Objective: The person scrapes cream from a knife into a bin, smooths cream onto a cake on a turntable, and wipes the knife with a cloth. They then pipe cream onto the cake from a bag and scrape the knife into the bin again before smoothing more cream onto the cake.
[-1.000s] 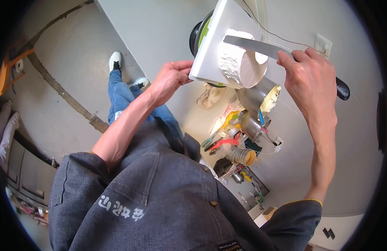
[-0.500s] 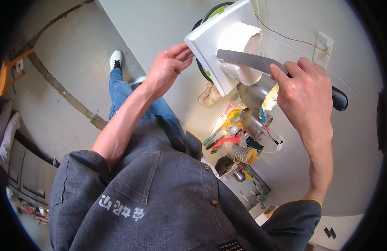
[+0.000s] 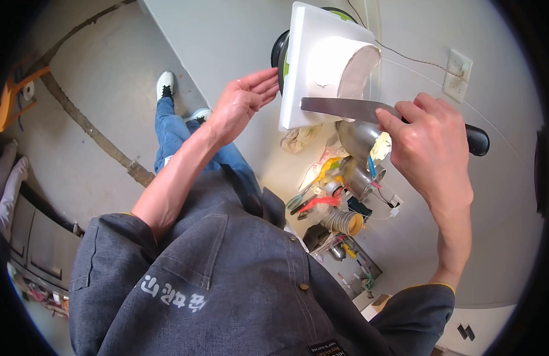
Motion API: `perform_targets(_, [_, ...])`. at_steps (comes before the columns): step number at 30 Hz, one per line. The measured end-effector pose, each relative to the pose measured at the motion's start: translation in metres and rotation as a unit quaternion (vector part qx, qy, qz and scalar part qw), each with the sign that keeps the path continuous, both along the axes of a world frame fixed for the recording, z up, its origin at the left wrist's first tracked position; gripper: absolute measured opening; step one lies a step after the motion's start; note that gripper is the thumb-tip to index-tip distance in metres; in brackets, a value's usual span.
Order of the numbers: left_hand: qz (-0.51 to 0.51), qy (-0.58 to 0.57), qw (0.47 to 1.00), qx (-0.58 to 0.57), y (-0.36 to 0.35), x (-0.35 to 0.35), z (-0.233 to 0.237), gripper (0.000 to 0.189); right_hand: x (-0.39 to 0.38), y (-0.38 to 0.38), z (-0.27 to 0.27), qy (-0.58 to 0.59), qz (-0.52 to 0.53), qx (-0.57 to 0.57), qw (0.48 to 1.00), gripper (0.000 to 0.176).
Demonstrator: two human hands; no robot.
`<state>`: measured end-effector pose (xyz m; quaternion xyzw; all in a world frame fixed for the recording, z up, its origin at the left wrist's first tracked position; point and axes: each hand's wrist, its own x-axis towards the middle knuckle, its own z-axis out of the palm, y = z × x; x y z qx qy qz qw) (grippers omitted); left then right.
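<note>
Likely the icing-smoothing step. Right hand [image 3: 432, 154] grips long steel black-handled spatula [image 3: 340, 108], blade against round white iced cake [image 3: 346, 59]. Left hand [image 3: 242, 104], fingers spread, sits at white square board [image 3: 304, 65]'s 9 o'clock edge. Next move calls for a steady blade and a slow board turn.

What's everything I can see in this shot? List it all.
white square board: one, white, top centre.
black-and-green turntable: one, under the board.
white frosted round cake: one, on the board.
long metal spatula with black handle: one, silver, blade at the cake.
metal bowl: one, silver, below the board.
stack of paper cups: one, tan, below the bowl.
crumpled cloth: one, beige, beside the bowl.
left hand: one, open, by the board's edge.
right hand: one, gripping the spatula.
</note>
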<state>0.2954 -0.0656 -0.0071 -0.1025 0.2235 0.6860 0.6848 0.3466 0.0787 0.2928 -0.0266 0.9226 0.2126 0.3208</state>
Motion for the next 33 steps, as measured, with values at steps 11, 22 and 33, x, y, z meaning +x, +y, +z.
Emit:
perform_targets(11, [-0.044,0.016,0.999,0.008,-0.001,-0.004,-0.002,0.083,-0.025,0.024,0.003,0.051,-0.003,0.084,0.995,0.019])
perform_targets(22, [-0.044,0.065,0.997,0.011,0.006,-0.015,0.003,0.088,-0.015,0.007,-0.004,0.002,0.006,0.061,0.998,0.007])
perform_targets(33, [-0.013,0.051,0.998,0.024,0.005,-0.014,-0.003,0.079,0.009,0.000,0.000,-0.075,-0.105,-0.090,0.988,0.010])
